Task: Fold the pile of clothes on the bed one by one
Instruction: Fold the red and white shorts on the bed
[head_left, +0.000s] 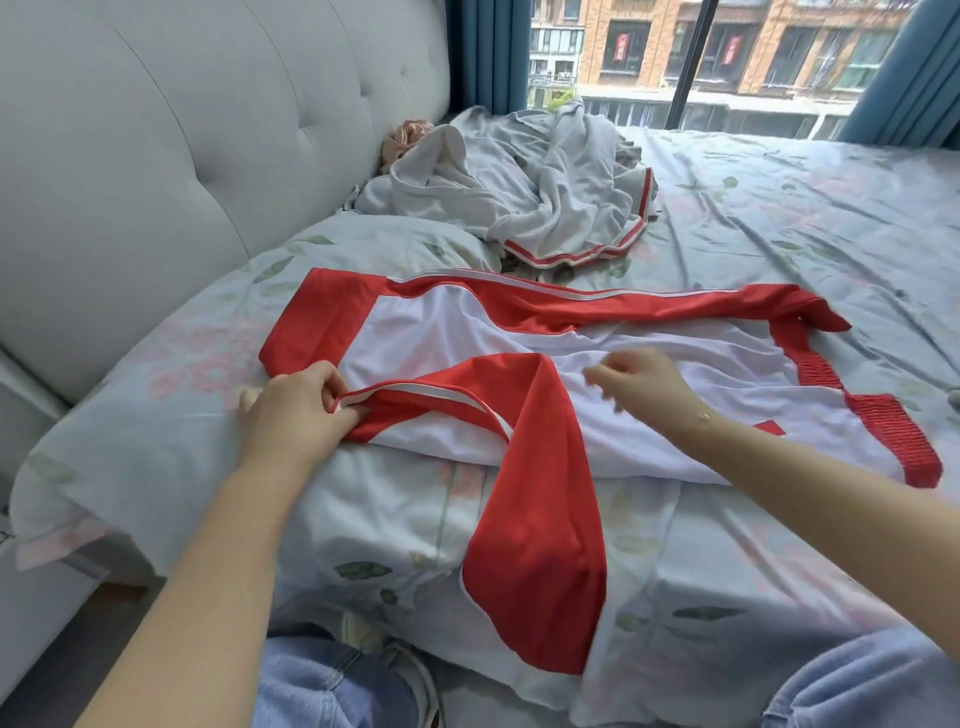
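A red and white jacket (649, 415) lies spread flat across the near part of the bed. One red sleeve (540, 561) hangs over the bed's front edge. My left hand (296, 410) pinches the jacket's red shoulder edge with white piping, near the collar end. My right hand (639, 379) hovers just over the white body panel, fingers loosely curled and holding nothing. Behind it, a crumpled pile of clothes (519, 192) in grey-white with red striped trim rests by the headboard.
The bed (831, 218) has a pale floral sheet and a matching pillow (395, 244) under the jacket's far edge. A padded grey headboard (182, 156) runs along the left. A window with blue curtains (488, 52) is at the back. My knees in jeans are below.
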